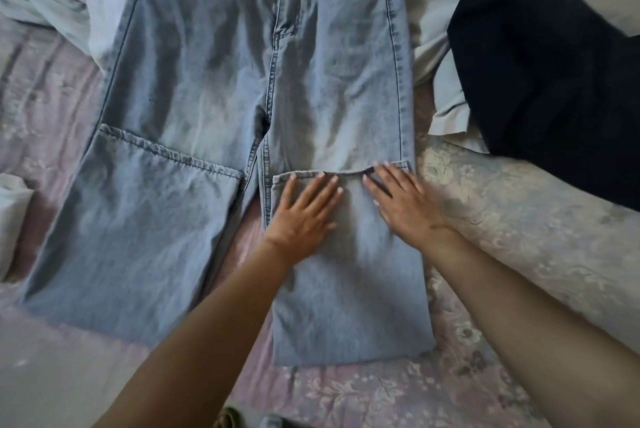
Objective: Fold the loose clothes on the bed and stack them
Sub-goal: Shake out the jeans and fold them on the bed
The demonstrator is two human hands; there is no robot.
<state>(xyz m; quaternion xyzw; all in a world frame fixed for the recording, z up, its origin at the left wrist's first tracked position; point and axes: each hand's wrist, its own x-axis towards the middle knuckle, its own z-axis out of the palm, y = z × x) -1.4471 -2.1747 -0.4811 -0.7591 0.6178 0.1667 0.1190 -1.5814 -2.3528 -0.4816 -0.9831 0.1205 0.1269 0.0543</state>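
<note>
On bed (pixel 519 219) — jeans (pixel 214 63) spread | left hand (pixel 304 212), right hand (pixel 401 202) flat on folded-up hem | no legible label

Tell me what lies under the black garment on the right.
The black garment rests on a pale grey-green cloth, whose edges stick out on its left, and on the floral bedspread. Whatever sits beneath its middle is covered and cannot be seen.
</note>
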